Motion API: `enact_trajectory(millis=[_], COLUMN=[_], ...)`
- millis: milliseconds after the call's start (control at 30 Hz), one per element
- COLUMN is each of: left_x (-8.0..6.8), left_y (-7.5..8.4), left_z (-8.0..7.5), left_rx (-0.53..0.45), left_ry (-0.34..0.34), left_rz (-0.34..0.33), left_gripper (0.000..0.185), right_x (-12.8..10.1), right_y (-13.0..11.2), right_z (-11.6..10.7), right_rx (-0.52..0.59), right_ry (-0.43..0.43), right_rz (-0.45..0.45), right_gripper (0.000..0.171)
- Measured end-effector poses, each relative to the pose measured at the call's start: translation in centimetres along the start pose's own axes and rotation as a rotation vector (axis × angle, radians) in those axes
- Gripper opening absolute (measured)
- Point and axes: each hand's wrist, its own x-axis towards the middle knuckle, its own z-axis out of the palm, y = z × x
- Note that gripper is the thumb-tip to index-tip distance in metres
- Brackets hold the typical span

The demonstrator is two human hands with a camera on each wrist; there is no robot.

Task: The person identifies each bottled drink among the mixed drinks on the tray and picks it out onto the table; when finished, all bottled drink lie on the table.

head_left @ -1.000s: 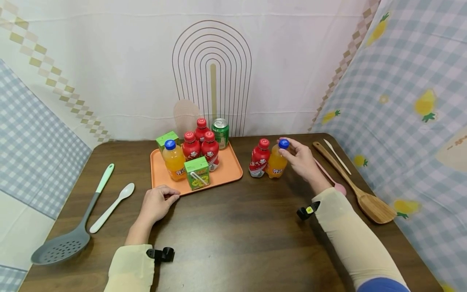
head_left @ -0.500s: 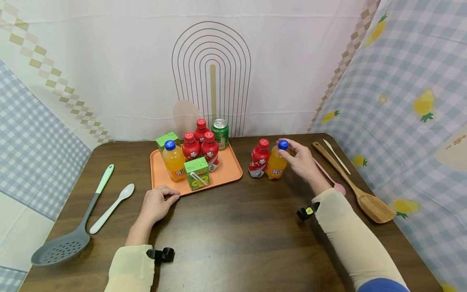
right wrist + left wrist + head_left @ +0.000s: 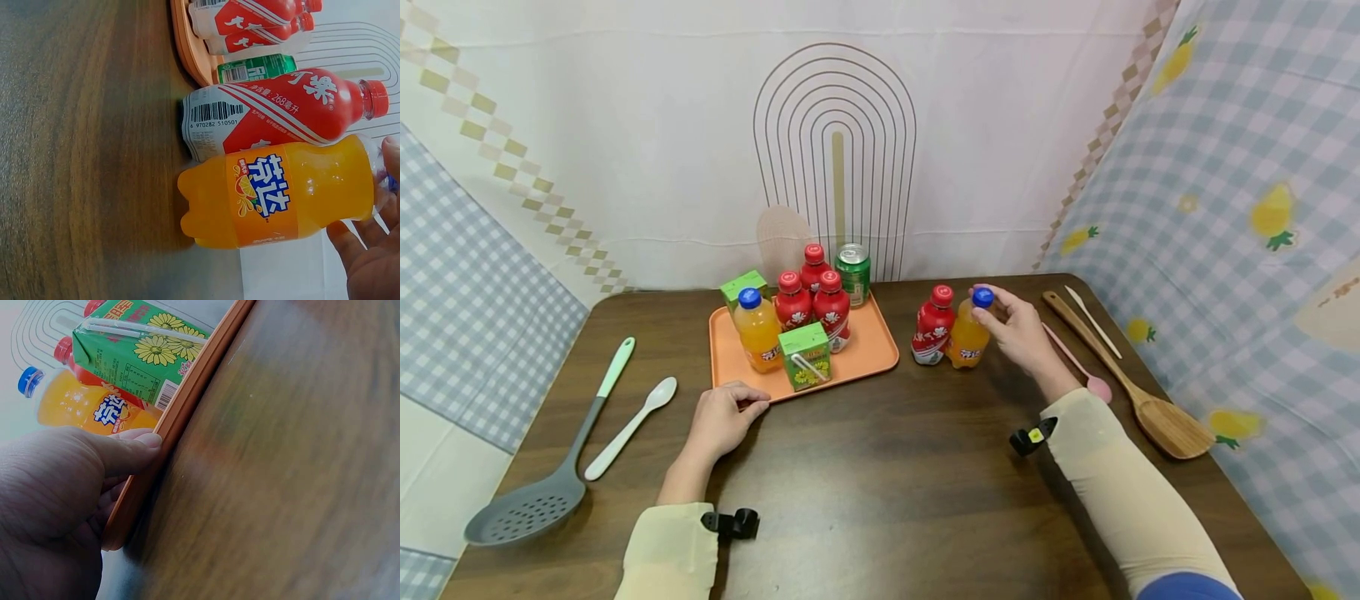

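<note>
An orange tray (image 3: 872, 354) carries several drinks: an orange soda bottle (image 3: 759, 335), green juice boxes (image 3: 806, 357), red cola bottles (image 3: 832, 312) and a green can (image 3: 853, 279). My left hand (image 3: 724, 419) holds the tray's rim at the near left corner; in the left wrist view the thumb (image 3: 134, 450) lies along the rim. To the tray's right, a second orange soda bottle (image 3: 275, 197) stands upright on the table, against a red cola bottle (image 3: 934, 327). My right hand (image 3: 1019, 333) grips this soda bottle around its neck, just below the blue cap.
At the left of the table (image 3: 880, 500) lie a grey slotted skimmer (image 3: 535, 504) and a white spoon (image 3: 630, 429). A wooden spatula (image 3: 1168, 425), a pink spoon (image 3: 1099, 388) and a thin white knife (image 3: 1093, 322) lie at the right. Patterned cloths hang behind and beside the table.
</note>
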Motion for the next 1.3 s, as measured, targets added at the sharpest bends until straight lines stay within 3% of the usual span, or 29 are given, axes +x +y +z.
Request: enact_trajectory(millis=[233,367,667,933,1100,1300], left_x=[0.0,-0.1,-0.1,-0.1,-0.1,-0.1], left_y=[0.0,-0.1,-0.1,-0.1,0.0,0.1], left_z=[-0.1,-0.1,-0.1,-0.1,-0.1,-0.1], left_rx=[-0.002,-0.003,-0.008,-0.013,-0.016,-0.021], left_ry=[0.006,0.002,0.006,0.005,0.008,0.008], left_rz=[-0.001,-0.008,-0.009,-0.009,-0.006,0.001], left_gripper=[0.004,0.005,0.004,0.004,0.004,0.004], right_x=[0.6,1.0,1.3,1.8,1.5,2.3], right_y=[1.6,2.8,1.6,-2.9,-6.9,-9.4], right_z=[0.1,0.0,-0.5,-1.3,-0.9,0.5], right_rx=[-0.055,-0.024,-0.028,-0.106,-0.143,-0.113], right_ry=[0.017,0.027,0.045,0.041,-0.012,-0.089], right_rz=[-0.037,-0.018,-0.04,-0.101,-0.134,-0.154], right_gripper=[0.042,0.046,0.05,0.044,0.042,0.041])
